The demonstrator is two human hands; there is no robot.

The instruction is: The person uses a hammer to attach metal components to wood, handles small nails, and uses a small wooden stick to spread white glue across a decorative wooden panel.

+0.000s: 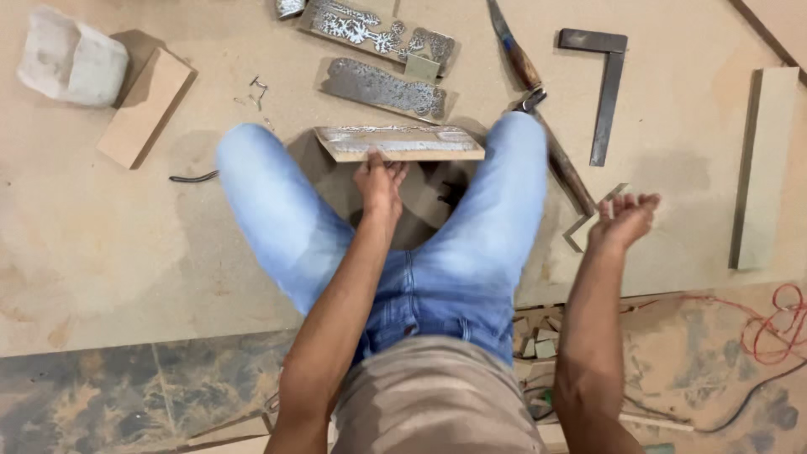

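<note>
I sit on a wooden board floor with my jeans-clad legs spread. My left hand grips the near edge of a rectangular carved wooden plank that lies between my knees. My right hand hovers to the right of my right knee with fingers loosely curled and nothing in it, just above a small angled wood offcut. A long wood-handled chisel runs beside my right knee.
Two more carved panels lie beyond the plank. A metal try square sits at the right, a long wood strip far right, a plain block and white bundle at left. Red cable at lower right.
</note>
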